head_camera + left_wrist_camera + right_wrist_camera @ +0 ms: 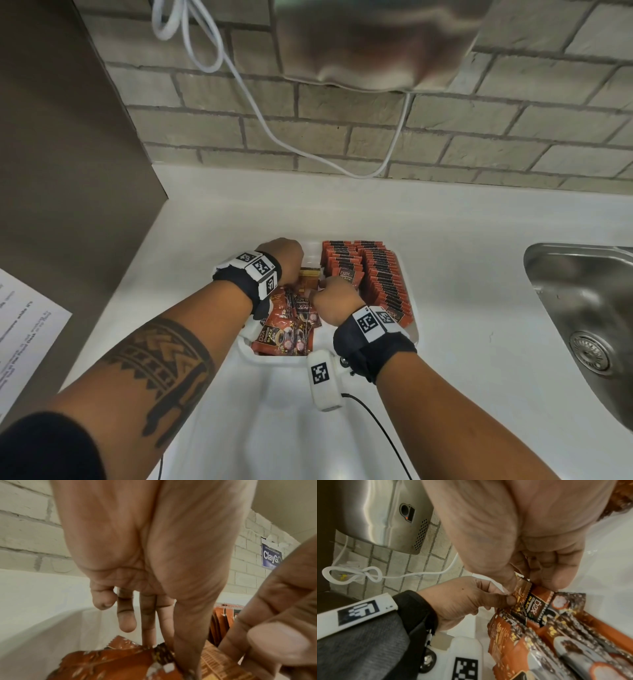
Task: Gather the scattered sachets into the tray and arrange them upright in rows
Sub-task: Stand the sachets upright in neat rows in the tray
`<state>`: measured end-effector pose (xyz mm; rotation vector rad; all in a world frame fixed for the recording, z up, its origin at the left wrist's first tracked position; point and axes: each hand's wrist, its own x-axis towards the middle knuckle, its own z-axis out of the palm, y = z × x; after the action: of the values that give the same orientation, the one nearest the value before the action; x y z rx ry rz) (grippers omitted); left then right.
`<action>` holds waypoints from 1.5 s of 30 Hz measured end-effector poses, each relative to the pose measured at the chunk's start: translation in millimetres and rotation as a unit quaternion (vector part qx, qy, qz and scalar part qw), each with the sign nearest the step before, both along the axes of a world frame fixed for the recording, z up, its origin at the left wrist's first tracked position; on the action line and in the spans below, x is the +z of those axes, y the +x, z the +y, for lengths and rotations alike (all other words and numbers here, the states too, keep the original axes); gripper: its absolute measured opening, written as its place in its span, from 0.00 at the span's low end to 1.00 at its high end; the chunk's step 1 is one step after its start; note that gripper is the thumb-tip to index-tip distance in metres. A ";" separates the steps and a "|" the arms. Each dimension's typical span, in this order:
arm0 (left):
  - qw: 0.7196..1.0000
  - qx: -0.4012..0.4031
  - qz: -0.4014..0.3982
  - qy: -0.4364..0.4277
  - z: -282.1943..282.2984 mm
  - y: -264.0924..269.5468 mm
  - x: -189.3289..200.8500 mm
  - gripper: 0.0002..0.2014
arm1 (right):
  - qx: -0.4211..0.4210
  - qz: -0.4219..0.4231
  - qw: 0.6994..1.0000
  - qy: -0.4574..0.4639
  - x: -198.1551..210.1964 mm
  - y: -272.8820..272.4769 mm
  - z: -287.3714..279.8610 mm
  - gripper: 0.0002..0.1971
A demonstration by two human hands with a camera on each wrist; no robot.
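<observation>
1. Sachets [346, 270] are orange-brown foil with a black "D2X" label and a coffee cup print.
2. Right side of the white tray [412, 329] has two neat upright rows, while the left side has a loose heap [286, 329] lying flat.
3. Both hands meet over the tray: the left hand [282, 258] and right hand [337, 301] each pinch sachets with curled fingers [510, 600].
4. The tray sits on the white table [462, 240].
</observation>
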<state>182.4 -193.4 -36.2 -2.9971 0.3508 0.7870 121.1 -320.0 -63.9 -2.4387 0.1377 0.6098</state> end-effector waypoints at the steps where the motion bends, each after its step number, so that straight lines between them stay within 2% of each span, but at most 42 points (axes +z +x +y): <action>1: 1.000 -0.005 -0.002 -0.013 0.8 0.3 1.1 0.09 | -0.002 -0.002 1.000 0.000 -1.2 0.3 0.2 0.18; 4: 0.997 0.009 -0.006 -0.072 4.4 1.5 1.2 0.30 | -0.009 -0.018 1.000 0.012 -1.4 0.5 -1.0 0.16; 6: 0.997 0.008 0.003 -0.082 5.1 0.6 4.3 0.36 | -0.005 -0.033 0.999 0.026 0.6 0.3 -2.1 0.14; 11: 0.997 -0.009 0.027 -0.075 7.0 -3.1 12.8 0.20 | 0.025 -0.047 0.998 0.028 10.0 -1.3 1.4 0.13; 14: 0.997 0.001 0.034 -0.074 8.4 -5.2 14.7 0.15 | 0.046 -0.038 0.998 -0.009 15.7 -2.0 4.3 0.15; 18: 0.997 -0.007 0.032 -0.063 11.5 -7.8 13.9 0.13 | 0.058 -0.047 0.997 -0.029 19.7 -5.5 5.7 0.10; 23: 0.998 -0.001 0.034 -0.057 15.0 -13.1 11.3 0.20 | 0.009 -0.095 0.995 0.025 23.4 -15.1 -2.0 0.07; 27: 0.998 -0.015 0.031 -0.050 15.5 -15.7 9.0 0.18 | -0.037 -0.128 0.990 0.041 29.0 -21.9 -18.2 0.15; 37: 0.997 -0.036 0.069 0.014 7.9 -21.5 0.1 0.16 | -0.099 -0.126 0.978 0.132 42.0 -34.2 -64.1 0.04; 40: 0.998 -0.033 0.060 0.013 5.3 -23.2 2.4 0.15 | -0.104 -0.125 0.974 0.160 41.5 -37.7 -70.4 0.04; 43: 0.999 -0.017 0.029 -0.038 2.8 -31.0 14.4 0.16 | -0.109 -0.116 0.972 0.170 36.1 -39.8 -71.6 0.06; 45: 0.987 0.024 0.019 -0.156 2.2 -35.7 28.4 0.17 | -0.120 -0.108 0.969 0.187 32.4 -40.3 -71.7 0.09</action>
<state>146.7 -191.2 -7.8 -3.2948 0.4426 0.8675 80.8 -391.7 -31.5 -2.0643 0.2052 0.2325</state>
